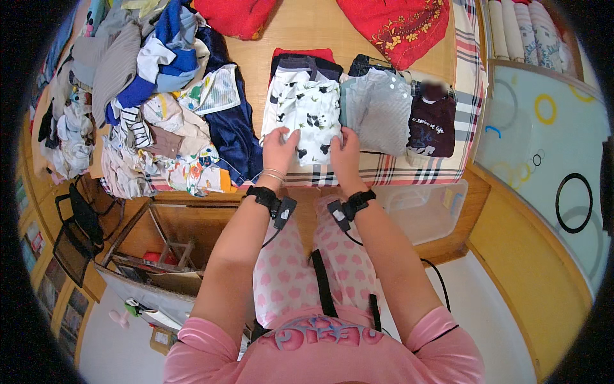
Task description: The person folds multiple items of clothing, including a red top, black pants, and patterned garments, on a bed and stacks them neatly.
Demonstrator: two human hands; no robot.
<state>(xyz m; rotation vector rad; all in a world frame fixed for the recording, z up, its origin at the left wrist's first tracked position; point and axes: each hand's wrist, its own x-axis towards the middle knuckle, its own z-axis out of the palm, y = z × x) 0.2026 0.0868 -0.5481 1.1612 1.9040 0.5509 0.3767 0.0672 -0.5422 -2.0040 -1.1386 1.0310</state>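
Note:
A folded white garment with a panda print [314, 120] lies on top of a stack of folded clothes on the bed. My left hand [282, 149] rests on its left edge, thumb on the cloth, fingers at the side. At its right edge, my right hand [345, 151] has thumb and fingers around the border. Both hands seem to pinch the garment's sides. Beneath it show white, dark and red folded pieces [302, 53]. To the right sit a folded grey knit garment [383, 113] and a folded dark maroon shirt [431, 125] with printed writing.
A loose heap of clothes [158, 96] covers the left side, with navy trousers [230, 129] beside it. Red cloths [393, 29] lie at the far edge. Below the checked bed edge stand a clear plastic box [422, 211] and a wooden-framed table [153, 283].

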